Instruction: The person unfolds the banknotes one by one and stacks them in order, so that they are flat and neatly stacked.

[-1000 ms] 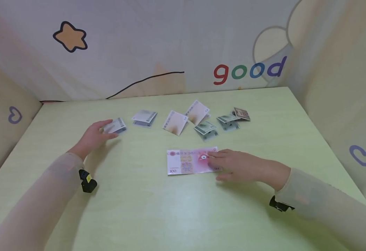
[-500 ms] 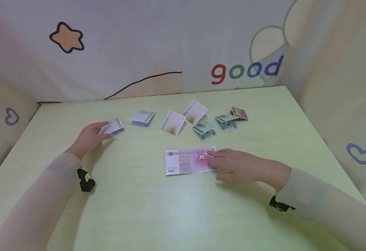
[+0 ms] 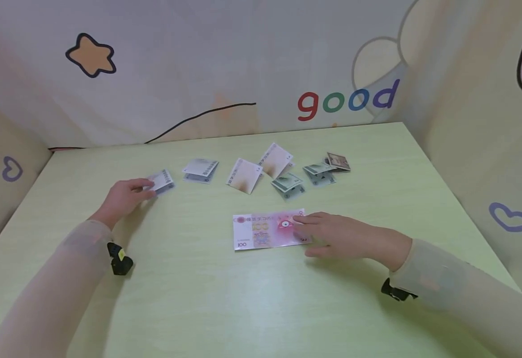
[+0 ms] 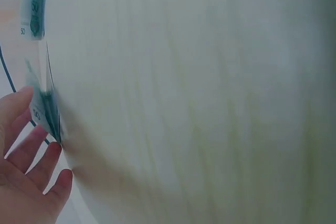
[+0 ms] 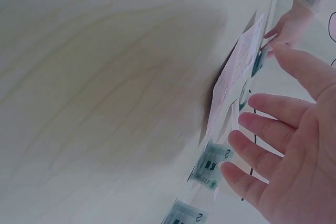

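Observation:
My left hand [image 3: 125, 199] is at the leftmost folded banknote [image 3: 164, 183], a greenish one. Thumb and finger lie either side of its left end and appear to pinch it; in the left wrist view this note [image 4: 44, 109] stands between the thumb and the other fingers. A pink 100 banknote [image 3: 255, 232] lies flat at the middle of the table. Over its right end is my right hand [image 3: 350, 236], palm down, with extended, spread fingers. In the right wrist view these fingers lie beside the pink note [image 5: 233, 74]; contact cannot be told.
Several more folded banknotes stand at the back: a greenish one [image 3: 200, 169], two pale ones [image 3: 245, 175], two green ones [image 3: 287, 183] and a brown one [image 3: 339, 161]. A printed cloth wall [image 3: 175, 64] rises behind the table [image 3: 225, 308].
Relative to the notes, my left hand has drawn slightly nearer, its thumb and finger closer together at the leftmost note. The right hand stays over the pink note. The head view drifts slightly.

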`<state>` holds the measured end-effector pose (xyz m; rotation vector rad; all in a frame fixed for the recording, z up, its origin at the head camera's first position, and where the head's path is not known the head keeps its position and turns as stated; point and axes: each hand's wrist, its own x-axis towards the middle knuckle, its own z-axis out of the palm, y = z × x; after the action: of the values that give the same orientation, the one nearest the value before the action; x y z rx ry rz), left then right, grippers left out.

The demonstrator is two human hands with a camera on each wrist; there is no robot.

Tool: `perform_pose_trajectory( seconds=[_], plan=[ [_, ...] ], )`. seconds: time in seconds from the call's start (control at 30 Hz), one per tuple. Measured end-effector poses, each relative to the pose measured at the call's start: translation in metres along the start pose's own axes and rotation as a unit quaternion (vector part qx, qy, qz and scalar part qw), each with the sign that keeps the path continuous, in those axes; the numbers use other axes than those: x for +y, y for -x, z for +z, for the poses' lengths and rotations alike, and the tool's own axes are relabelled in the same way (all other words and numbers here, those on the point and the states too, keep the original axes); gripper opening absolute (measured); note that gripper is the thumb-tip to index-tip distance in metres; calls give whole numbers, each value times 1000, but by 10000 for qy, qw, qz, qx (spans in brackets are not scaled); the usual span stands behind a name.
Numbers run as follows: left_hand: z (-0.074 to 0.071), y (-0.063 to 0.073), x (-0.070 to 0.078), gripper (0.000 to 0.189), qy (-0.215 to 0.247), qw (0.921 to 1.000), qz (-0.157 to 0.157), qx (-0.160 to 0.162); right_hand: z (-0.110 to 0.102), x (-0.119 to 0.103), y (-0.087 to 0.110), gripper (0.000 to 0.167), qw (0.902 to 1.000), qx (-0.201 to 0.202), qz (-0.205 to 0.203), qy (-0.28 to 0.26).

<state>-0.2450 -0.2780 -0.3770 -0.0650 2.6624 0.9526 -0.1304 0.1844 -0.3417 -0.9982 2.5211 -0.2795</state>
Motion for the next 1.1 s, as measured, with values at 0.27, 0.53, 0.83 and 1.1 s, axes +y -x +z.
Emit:
perform_pose_trajectory(
  seconds=[0.27,0.53,0.83,1.1],
  plan=[
    [-2,6,2,46,145,9948,400,923,0,1,0,63,10000,58,6,-58],
    [-7,15,10,49,731,9826,210,1696,-1,1,0,63,9999,117,5,-109],
    [-6,21,10,50,984,9743,124,2021,0,1,-1,62,9998,166,-112,-69],
    [-5,31,17,54,1511,9648,-54,2151,0,-1,-3,63,9999,99,-91,-71]
  ],
)
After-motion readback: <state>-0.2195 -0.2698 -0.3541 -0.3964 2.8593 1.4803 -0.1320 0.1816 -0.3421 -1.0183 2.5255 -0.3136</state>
